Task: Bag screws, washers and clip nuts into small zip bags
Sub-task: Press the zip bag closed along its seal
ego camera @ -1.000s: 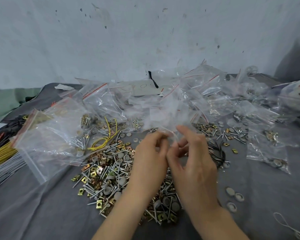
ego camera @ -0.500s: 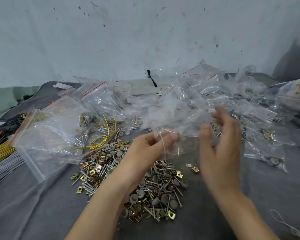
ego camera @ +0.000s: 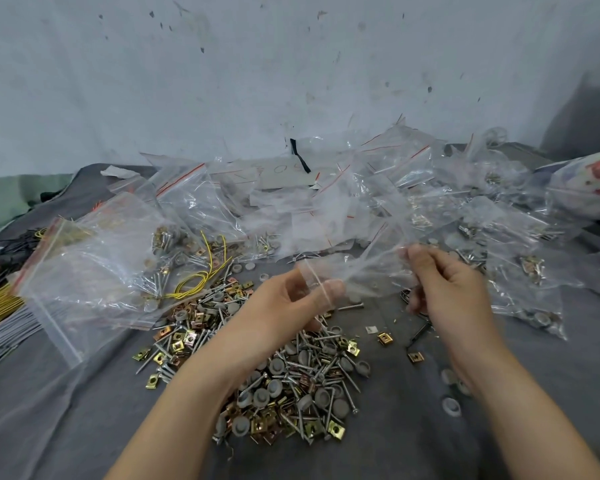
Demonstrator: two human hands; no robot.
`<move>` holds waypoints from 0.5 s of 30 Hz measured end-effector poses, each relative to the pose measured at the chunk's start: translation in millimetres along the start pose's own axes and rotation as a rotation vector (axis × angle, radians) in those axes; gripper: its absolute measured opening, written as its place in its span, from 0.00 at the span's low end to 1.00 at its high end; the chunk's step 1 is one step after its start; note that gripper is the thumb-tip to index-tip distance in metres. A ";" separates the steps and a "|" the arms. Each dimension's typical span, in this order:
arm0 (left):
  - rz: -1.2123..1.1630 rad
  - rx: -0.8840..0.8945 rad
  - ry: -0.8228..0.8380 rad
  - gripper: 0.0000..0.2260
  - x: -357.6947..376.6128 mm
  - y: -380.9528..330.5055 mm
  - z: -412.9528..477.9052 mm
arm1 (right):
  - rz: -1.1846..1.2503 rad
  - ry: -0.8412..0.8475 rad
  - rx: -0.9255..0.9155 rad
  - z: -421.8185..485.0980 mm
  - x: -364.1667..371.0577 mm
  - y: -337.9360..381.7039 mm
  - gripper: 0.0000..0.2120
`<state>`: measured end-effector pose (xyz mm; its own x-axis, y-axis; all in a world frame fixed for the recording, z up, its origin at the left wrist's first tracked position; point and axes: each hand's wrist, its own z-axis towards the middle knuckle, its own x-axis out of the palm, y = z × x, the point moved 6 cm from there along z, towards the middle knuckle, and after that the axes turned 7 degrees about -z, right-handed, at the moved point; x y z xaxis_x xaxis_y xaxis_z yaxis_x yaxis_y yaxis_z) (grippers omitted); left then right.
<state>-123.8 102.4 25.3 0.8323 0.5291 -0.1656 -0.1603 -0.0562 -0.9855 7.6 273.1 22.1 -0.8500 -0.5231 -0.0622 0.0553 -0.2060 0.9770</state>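
Small zip bag (ego camera: 364,271) held taut above screw/washer/clip-nut pile (ego camera: 291,382) on table (ego camera: 66,410); left hand (ego camera: 288,303), right hand (ego camera: 447,292) each pinch one edge (likely pulling mouth open for filling).

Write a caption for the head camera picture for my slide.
The left hand and right hand pinch a small clear zip bag above a pile of screws, washers and clip nuts.
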 end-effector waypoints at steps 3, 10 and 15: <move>-0.003 -0.037 -0.034 0.24 -0.6 0.7 0.5 | 0.005 -0.023 0.004 1.6 -3.3 -0.1 0.13; -0.073 -0.110 -0.112 0.12 -4.0 6.2 -2.0 | -0.090 0.099 0.049 3.9 -1.7 -7.7 0.16; -0.309 -0.137 -0.183 0.08 -6.8 8.1 -0.6 | -0.229 0.186 0.004 1.3 -3.4 -5.0 0.11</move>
<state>-130.5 97.8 18.5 0.7199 0.6804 0.1369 0.1658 0.0230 -0.9859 9.5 277.1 17.7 -0.7292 -0.6061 -0.3175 -0.1292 -0.3337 0.9338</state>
